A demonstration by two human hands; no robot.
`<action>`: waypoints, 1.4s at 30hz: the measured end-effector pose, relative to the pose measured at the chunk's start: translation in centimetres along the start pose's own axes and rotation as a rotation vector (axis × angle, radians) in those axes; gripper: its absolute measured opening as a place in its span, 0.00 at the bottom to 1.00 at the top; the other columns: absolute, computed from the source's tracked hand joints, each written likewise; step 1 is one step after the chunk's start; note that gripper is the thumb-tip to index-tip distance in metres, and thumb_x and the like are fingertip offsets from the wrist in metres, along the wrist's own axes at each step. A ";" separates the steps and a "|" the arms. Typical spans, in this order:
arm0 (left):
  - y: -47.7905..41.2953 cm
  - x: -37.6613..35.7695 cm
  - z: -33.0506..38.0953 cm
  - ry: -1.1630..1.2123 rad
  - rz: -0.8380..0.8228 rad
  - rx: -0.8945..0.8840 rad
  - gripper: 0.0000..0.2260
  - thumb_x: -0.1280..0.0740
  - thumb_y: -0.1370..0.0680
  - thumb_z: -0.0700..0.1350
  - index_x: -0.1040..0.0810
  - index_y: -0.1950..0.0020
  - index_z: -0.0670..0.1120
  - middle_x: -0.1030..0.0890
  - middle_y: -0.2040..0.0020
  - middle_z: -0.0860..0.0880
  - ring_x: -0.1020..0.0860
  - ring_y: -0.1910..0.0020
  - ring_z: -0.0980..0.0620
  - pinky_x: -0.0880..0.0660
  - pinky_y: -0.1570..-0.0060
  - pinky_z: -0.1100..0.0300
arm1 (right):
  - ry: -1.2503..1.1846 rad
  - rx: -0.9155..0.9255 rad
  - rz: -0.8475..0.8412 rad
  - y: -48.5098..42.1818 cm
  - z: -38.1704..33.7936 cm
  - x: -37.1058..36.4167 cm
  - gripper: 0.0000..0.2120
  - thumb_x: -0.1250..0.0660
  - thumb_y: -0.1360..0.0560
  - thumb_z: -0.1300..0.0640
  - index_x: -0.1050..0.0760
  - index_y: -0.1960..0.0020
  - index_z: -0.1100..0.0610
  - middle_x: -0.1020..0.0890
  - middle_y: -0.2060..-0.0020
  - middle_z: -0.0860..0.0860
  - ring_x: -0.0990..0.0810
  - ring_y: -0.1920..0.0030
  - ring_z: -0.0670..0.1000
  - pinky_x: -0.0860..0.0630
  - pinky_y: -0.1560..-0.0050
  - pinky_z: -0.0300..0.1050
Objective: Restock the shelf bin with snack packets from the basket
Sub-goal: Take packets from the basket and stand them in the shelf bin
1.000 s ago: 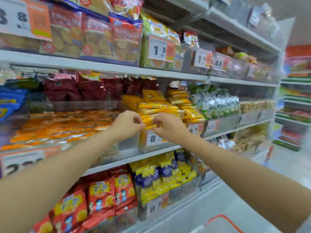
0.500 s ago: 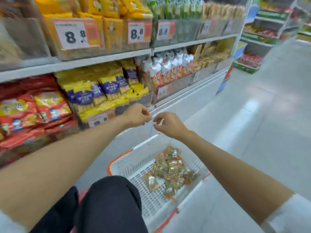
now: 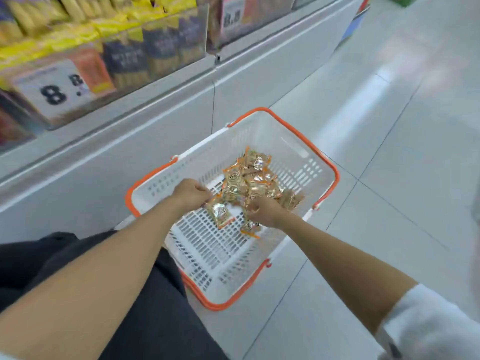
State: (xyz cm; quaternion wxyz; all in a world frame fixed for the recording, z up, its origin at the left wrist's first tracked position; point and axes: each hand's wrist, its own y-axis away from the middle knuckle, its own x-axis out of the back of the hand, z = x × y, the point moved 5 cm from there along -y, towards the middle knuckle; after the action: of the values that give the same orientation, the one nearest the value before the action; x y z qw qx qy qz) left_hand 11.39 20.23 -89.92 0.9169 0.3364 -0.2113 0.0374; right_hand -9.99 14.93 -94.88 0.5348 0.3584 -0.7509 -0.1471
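Left hand point(image 3: 191, 194), right hand point(image 3: 265, 211), curled over snack packets point(image 3: 249, 178) in basket point(image 3: 298, 141)

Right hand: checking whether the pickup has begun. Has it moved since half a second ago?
Yes. The right hand has dropped from above the far rim of the basket into it, onto the snack packets.

Basket point(image 3: 335, 175) on the floor point(image 3: 389, 203), right of the shelf point(image 3: 130, 120). Snack packets point(image 3: 249, 178) heaped in its far half; left hand point(image 3: 191, 194) and right hand point(image 3: 265, 211) side by side at the heap's near edge.
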 end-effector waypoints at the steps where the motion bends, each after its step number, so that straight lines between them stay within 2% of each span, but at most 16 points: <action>1: -0.3 0.1 0.0 0.033 -0.010 0.008 0.08 0.30 0.25 0.39 0.19 0.63 0.39 0.20 0.68 0.45 0.23 0.68 0.50 0.28 0.65 0.59 | 0.028 -0.050 -0.038 -1.0 0.8 -1.0 0.13 0.33 0.24 0.58 0.21 0.44 0.65 0.19 0.47 0.60 0.21 0.49 0.58 0.24 0.53 0.49; 4: -1.8 0.4 0.4 0.181 0.012 0.034 0.06 0.31 0.25 0.37 0.20 0.63 0.40 0.19 0.61 0.40 0.23 0.64 0.48 0.30 0.66 0.60 | 0.041 -0.181 -0.082 -3.1 2.4 -2.5 0.18 0.33 0.25 0.58 0.24 0.39 0.68 0.22 0.41 0.66 0.22 0.42 0.65 0.23 0.42 0.59; 7: -2.2 0.1 1.1 0.221 0.009 0.041 0.04 0.33 0.26 0.34 0.19 0.55 0.34 0.21 0.60 0.39 0.25 0.63 0.47 0.30 0.68 0.62 | 0.097 -0.281 -0.034 -4.6 2.7 -3.1 0.23 0.32 0.24 0.56 0.30 0.32 0.63 0.26 0.36 0.61 0.25 0.39 0.60 0.23 0.40 0.53; 10: -1.9 -0.9 1.9 0.218 -0.094 0.026 0.05 0.33 0.25 0.34 0.19 0.53 0.35 0.21 0.58 0.39 0.25 0.62 0.47 0.29 0.67 0.62 | 0.116 -0.338 -0.106 -6.1 3.9 -5.9 0.35 0.33 0.24 0.53 0.46 0.22 0.55 0.44 0.25 0.60 0.44 0.25 0.64 0.36 0.29 0.59; 12: -1.9 -1.2 1.8 0.220 -0.125 0.039 0.03 0.33 0.25 0.34 0.20 0.55 0.37 0.21 0.58 0.40 0.26 0.59 0.48 0.29 0.63 0.60 | 0.229 -0.324 -0.209 -6.3 4.7 -8.8 0.40 0.34 0.23 0.48 0.55 0.21 0.51 0.51 0.23 0.60 0.52 0.24 0.66 0.42 0.28 0.65; 16: -2.0 -1.1 1.7 0.223 -0.115 0.052 0.04 0.33 0.26 0.33 0.19 0.53 0.34 0.21 0.58 0.39 0.26 0.58 0.47 0.29 0.61 0.58 | 0.530 -0.204 -0.133 -5.5 4.3 -9.6 0.30 0.39 0.20 0.46 0.43 0.23 0.54 0.42 0.26 0.61 0.42 0.26 0.64 0.40 0.30 0.62; 20: -2.1 -1.7 2.1 0.233 -0.132 0.064 0.03 0.33 0.25 0.34 0.20 0.57 0.39 0.20 0.57 0.39 0.26 0.59 0.47 0.29 0.66 0.63 | 0.693 -0.141 -0.029 -5.9 3.0 -7.8 0.24 0.36 0.22 0.49 0.34 0.27 0.51 0.40 0.26 0.60 0.43 0.25 0.63 0.44 0.27 0.62; 22: -2.4 -2.0 2.0 0.230 -0.130 0.078 0.03 0.33 0.25 0.34 0.20 0.57 0.39 0.20 0.58 0.40 0.26 0.61 0.47 0.29 0.69 0.64 | 0.591 -0.098 0.044 -6.0 2.4 -6.4 0.15 0.36 0.22 0.53 0.27 0.35 0.52 0.30 0.33 0.57 0.34 0.31 0.61 0.40 0.29 0.60; 24: -2.9 -2.2 1.8 0.233 -0.113 0.090 0.03 0.33 0.24 0.35 0.20 0.54 0.38 0.21 0.59 0.40 0.25 0.63 0.48 0.29 0.71 0.65 | 0.315 -0.087 0.173 -5.6 1.7 -4.4 0.03 0.38 0.21 0.54 0.28 0.51 0.54 0.22 0.57 0.51 0.24 0.51 0.56 0.28 0.43 0.52; 26: -3.4 -2.2 1.5 0.247 -0.083 0.109 0.03 0.34 0.23 0.35 0.21 0.51 0.38 0.22 0.58 0.39 0.26 0.64 0.47 0.29 0.69 0.62 | -0.098 -0.145 0.267 -5.2 1.1 -2.7 0.09 0.37 0.21 0.51 0.31 0.56 0.55 0.25 0.67 0.50 0.25 0.64 0.54 0.28 0.61 0.48; 29: -4.0 -2.3 0.7 0.289 -0.022 0.167 0.05 0.35 0.21 0.41 0.27 0.48 0.41 0.26 0.56 0.41 0.28 0.62 0.46 0.29 0.63 0.58 | -0.630 -0.126 0.321 -4.2 -1.1 -0.8 0.12 0.30 0.24 0.49 0.21 0.48 0.57 0.17 0.60 0.52 0.19 0.64 0.55 0.23 0.64 0.48; 33: -3.6 -2.4 -0.3 0.410 0.030 0.211 0.18 0.33 0.23 0.53 0.25 0.41 0.41 0.20 0.46 0.44 0.21 0.49 0.45 0.21 0.53 0.53 | -0.749 0.131 0.360 -2.5 -6.0 2.2 0.15 0.30 0.23 0.53 0.20 0.41 0.60 0.17 0.58 0.49 0.21 0.64 0.38 0.27 0.64 0.28; 35: -3.3 -1.6 0.0 0.620 0.113 0.176 0.11 0.31 0.22 0.47 0.22 0.43 0.42 0.19 0.44 0.43 0.19 0.47 0.45 0.20 0.56 0.54 | -0.786 0.167 0.299 -2.2 -7.6 3.2 0.13 0.30 0.23 0.51 0.18 0.43 0.57 0.18 0.61 0.49 0.22 0.65 0.41 0.25 0.60 0.36; 38: -2.6 0.4 1.4 0.869 0.143 0.113 0.07 0.30 0.22 0.43 0.23 0.47 0.42 0.18 0.50 0.45 0.19 0.52 0.49 0.21 0.59 0.60 | -0.926 0.129 0.094 -2.1 -8.6 4.4 0.14 0.30 0.24 0.47 0.17 0.49 0.58 0.18 0.60 0.54 0.19 0.60 0.52 0.20 0.46 0.52; 40: -1.7 1.6 2.3 0.957 0.112 0.076 0.08 0.30 0.22 0.43 0.24 0.46 0.42 0.18 0.53 0.46 0.19 0.57 0.52 0.21 0.62 0.63 | -0.994 0.121 -0.019 -1.5 -9.4 5.3 0.19 0.30 0.24 0.47 0.19 0.44 0.62 0.16 0.50 0.56 0.17 0.51 0.53 0.22 0.41 0.50; 42: -0.7 2.6 3.1 0.988 0.101 0.035 0.07 0.31 0.22 0.43 0.22 0.49 0.40 0.17 0.56 0.46 0.17 0.61 0.53 0.21 0.66 0.64 | -1.020 0.152 -0.069 -0.3 -10.4 6.2 0.17 0.33 0.22 0.49 0.20 0.44 0.62 0.15 0.50 0.54 0.17 0.48 0.50 0.22 0.43 0.43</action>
State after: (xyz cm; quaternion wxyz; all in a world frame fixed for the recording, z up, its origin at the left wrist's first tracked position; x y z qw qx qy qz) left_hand 12.77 17.56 -87.15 0.8988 0.2831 0.2330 0.2404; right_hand -1.46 12.12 -86.75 0.0677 0.3037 -0.9125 -0.2657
